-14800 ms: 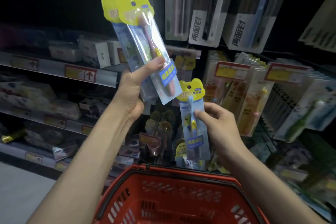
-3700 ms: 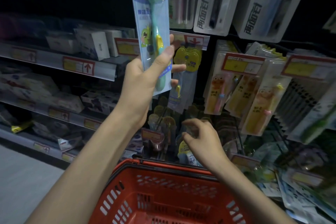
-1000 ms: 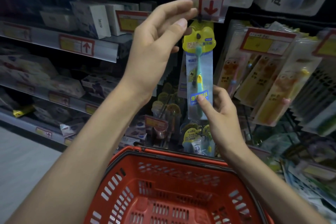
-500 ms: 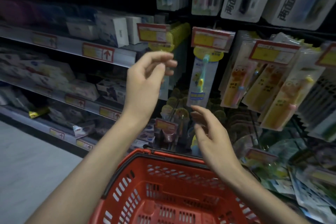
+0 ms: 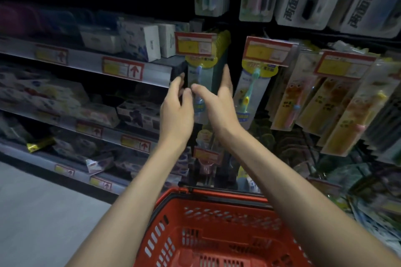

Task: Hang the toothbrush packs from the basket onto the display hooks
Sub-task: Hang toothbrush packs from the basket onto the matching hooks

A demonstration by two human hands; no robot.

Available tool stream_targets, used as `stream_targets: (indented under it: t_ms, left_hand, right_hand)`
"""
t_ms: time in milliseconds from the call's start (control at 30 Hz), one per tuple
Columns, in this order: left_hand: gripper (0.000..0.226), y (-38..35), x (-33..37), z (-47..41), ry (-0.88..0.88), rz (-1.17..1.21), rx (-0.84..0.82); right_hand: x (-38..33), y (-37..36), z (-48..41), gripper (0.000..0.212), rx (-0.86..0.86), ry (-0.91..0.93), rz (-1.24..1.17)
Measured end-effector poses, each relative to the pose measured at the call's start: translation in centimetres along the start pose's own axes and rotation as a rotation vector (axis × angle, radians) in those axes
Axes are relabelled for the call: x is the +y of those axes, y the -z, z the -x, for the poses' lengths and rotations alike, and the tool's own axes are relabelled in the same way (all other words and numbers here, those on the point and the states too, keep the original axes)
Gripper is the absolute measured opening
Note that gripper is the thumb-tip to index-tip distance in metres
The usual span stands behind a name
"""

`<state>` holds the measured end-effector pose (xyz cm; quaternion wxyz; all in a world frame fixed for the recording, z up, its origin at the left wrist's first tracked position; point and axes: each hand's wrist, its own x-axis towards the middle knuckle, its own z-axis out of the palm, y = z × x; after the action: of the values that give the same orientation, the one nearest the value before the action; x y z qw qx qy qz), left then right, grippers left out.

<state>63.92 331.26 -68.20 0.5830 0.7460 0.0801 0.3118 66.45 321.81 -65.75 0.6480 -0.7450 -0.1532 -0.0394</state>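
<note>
Dim shop aisle: left hand [image 5: 176,112] and right hand [image 5: 218,104], fingers straight, pinching nothing, flank hung toothbrush packs [image 5: 200,76], apparently squaring row above red basket [image 5: 217,199].

2 bare forearms raised, left hand [image 5: 176,112] and right hand [image 5: 217,106] side by side, fingers extended, thumbs close together

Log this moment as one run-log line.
left hand: open, at left edge of blue-brush pack row | right hand: open, along its right side | teal-brush pack: hanging to the right | basket: below, between forearms
</note>
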Motion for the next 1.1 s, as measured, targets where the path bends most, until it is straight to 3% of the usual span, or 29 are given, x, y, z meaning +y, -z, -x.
stream_targets:
  t_ms: [67, 200, 433, 500, 600, 867, 1100]
  left_hand:
    - [0.053, -0.4, -1.0, -0.7, 0.044, 0.11, -0.044]
    - [0.092, -1.1, -1.9, -1.5, 0.135, 0.341, -0.131]
    - [0.101, -2.1, -1.8, -2.3, 0.216, 0.362, -0.139]
    - [0.089, -2.3, -1.8, -2.3, 0.214, 0.33, -0.117]
    - [0.046, -2.5, -2.0, -2.5, 0.136, 0.217, -0.067]
    - [0.046, -2.4, -2.3, -2.5, 0.114, 0.198, -0.031]
    - [0.037, -2.2, -2.4, -2.6, 0.096, 0.181, 0.091]
  right_hand:
    - [0.3, -0.5, -1.4, 0.109, 0.016, -0.034, -0.014]
    - [0.7, -1.2, -3.2, 0.121, 0.048, -0.057, -0.052]
    - [2.2, -2.5, -4.9, 0.114, 0.022, -0.065, -0.142]
    - [2.8, -2.7, -5.2, 0.113, 0.022, -0.055, -0.153]
    - [3.4, -2.8, -5.7, 0.121, 0.025, -0.037, -0.165]
    - [2.4, -1.4, -3.7, 0.11, 0.022, -0.024, -0.114]
    - [3.5, -1.5, -2.1, 0.075, 0.102, 0.037, 0.041]
